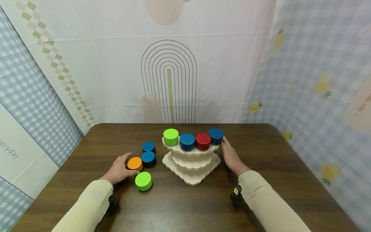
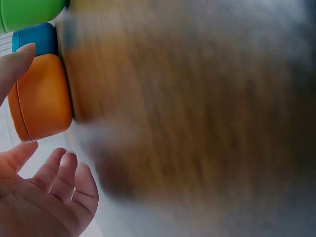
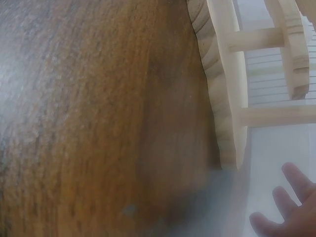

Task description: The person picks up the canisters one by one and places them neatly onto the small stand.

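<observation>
Orange cylinder [image 1: 135, 164] sits on the table [image 1: 185, 206] left of the pale wooden stand [image 1: 192, 178], farthest from it among the loose pieces. The left hand [image 1: 119, 169] pinches it between thumb and forefinger, the remaining fingers loosely curved. Between this piece and the stand are a front blue cylinder [image 1: 148, 159], just beside the orange one, and a rear blue cylinder [image 1: 148, 147]; a loose green cylinder [image 1: 143, 181] stands left of the stand's front corner.

The stand's top tier bears, from its left end to its right, a raised green cylinder [image 1: 171, 137], an inner blue cylinder [image 1: 187, 142], a red cylinder [image 1: 203, 141] and an end blue cylinder [image 1: 215, 136]. At the stand's right side is the right hand [image 1: 232, 157], fingertips at that last piece; three fingers are spread, but whether it grips anything I cannot tell. Behind the stand hangs a patterned cloth [image 1: 217, 80].
</observation>
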{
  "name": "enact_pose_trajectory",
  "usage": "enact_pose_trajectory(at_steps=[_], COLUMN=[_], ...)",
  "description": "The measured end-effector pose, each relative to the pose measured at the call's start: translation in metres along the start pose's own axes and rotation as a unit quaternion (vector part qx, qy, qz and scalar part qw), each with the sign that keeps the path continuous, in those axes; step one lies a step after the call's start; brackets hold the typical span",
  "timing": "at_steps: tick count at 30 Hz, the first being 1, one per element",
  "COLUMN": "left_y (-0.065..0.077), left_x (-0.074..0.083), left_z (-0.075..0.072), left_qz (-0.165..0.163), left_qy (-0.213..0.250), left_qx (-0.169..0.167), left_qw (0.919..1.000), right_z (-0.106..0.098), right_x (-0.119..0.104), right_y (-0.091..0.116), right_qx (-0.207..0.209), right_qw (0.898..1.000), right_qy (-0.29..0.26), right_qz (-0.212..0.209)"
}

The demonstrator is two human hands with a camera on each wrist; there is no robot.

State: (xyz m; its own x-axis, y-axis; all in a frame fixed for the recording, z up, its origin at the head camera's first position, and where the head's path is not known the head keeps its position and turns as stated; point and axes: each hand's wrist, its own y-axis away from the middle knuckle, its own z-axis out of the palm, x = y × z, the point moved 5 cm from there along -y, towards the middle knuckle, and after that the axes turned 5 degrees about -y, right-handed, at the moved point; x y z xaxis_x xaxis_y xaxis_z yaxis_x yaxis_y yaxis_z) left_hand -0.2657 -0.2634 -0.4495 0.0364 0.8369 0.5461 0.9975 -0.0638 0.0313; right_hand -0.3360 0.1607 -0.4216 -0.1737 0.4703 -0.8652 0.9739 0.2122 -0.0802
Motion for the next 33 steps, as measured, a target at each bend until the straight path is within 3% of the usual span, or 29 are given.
enact_pose_trajectory(at_steps=[33], left_y=[-0.0062], left_x=[0.0026], left_z=[0.0045], left_qz=[-0.005], left_qy=[-0.004], left_qx=[0.005], left_qw=[1.0], right_z=[0.0016], right_x=[-0.0013], right_y=[0.0002], right_qx=[0.003], right_qw=[1.0], right_qy=[-0.011], right_qz=[-0.003])
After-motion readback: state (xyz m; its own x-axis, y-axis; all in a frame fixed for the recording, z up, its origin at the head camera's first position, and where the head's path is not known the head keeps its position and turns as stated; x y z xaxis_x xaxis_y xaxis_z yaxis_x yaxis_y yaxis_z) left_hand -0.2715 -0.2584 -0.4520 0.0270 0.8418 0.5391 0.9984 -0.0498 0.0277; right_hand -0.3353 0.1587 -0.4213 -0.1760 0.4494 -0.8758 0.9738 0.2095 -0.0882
